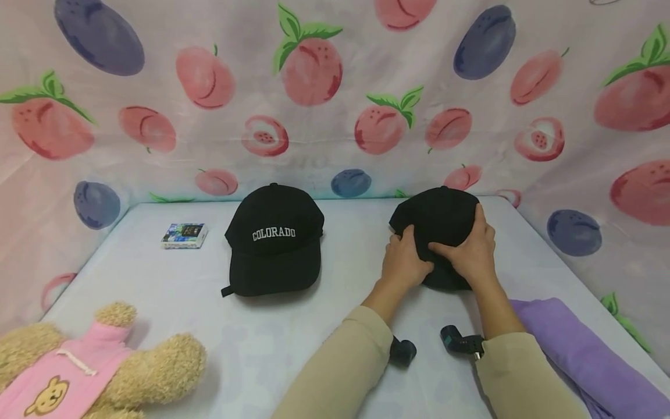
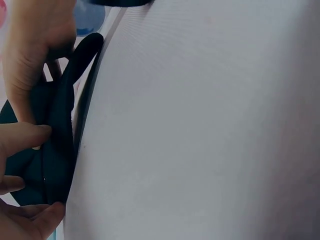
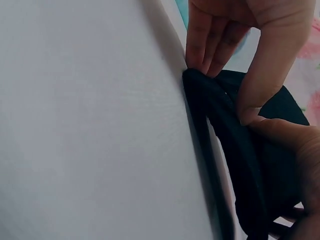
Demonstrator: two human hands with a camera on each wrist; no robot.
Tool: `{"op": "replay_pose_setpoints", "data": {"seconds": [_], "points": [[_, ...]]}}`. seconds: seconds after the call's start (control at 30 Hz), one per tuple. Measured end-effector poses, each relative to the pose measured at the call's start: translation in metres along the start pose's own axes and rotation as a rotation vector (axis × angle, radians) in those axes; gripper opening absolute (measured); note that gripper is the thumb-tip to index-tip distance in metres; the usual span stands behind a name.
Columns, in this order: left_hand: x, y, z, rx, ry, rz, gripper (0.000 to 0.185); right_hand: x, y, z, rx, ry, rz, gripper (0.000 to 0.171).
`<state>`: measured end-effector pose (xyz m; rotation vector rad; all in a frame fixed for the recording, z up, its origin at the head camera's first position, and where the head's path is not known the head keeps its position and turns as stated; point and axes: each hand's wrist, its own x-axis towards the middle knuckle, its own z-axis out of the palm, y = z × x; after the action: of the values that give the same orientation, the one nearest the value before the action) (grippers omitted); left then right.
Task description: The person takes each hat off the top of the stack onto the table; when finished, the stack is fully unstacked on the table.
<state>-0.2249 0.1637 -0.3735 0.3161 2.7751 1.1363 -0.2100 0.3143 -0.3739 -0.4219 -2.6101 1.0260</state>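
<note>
A plain black cap [image 1: 438, 216] lies at the right of the white table [image 1: 335, 326], and both hands hold its near edge. My left hand [image 1: 405, 259] grips it from the left; in the left wrist view the thumb [image 2: 25, 137] presses on top of the cap [image 2: 55, 150] with fingers underneath. From the right, my right hand [image 1: 469, 251] takes the same cap, and the right wrist view shows fingers [image 3: 207, 50] tucked at the edge of the cap [image 3: 235, 150] and a thumb on top. A second black cap lettered COLORADO [image 1: 274, 238] sits untouched to the left.
A small printed box [image 1: 184, 235] lies at the far left. A teddy bear in a pink sweater [image 1: 104, 366] fills the near left corner. Purple cloth [image 1: 581, 343] lies along the near right. Fruit-printed fabric [image 1: 335, 87] walls in three sides.
</note>
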Motion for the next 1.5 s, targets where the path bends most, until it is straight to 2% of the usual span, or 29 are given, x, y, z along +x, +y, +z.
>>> {"op": "replay_pose_setpoints", "data": {"seconds": [0.33,0.57,1.1,1.5], "points": [[-0.006,-0.008,-0.012,0.046,-0.066,0.059,0.076,0.008,0.000,0.000,0.005,-0.020,0.002,0.126],[-0.012,-0.014,-0.020,0.013,-0.116,0.074,0.069,0.013,0.002,-0.001,0.000,-0.035,0.025,0.125],[-0.021,-0.034,-0.044,0.212,-0.295,0.276,0.050,0.021,0.011,-0.012,-0.041,-0.058,0.050,0.124],[-0.026,-0.049,-0.062,0.096,-0.316,0.250,0.046,0.029,0.020,-0.019,-0.058,-0.046,0.087,0.119]]}}
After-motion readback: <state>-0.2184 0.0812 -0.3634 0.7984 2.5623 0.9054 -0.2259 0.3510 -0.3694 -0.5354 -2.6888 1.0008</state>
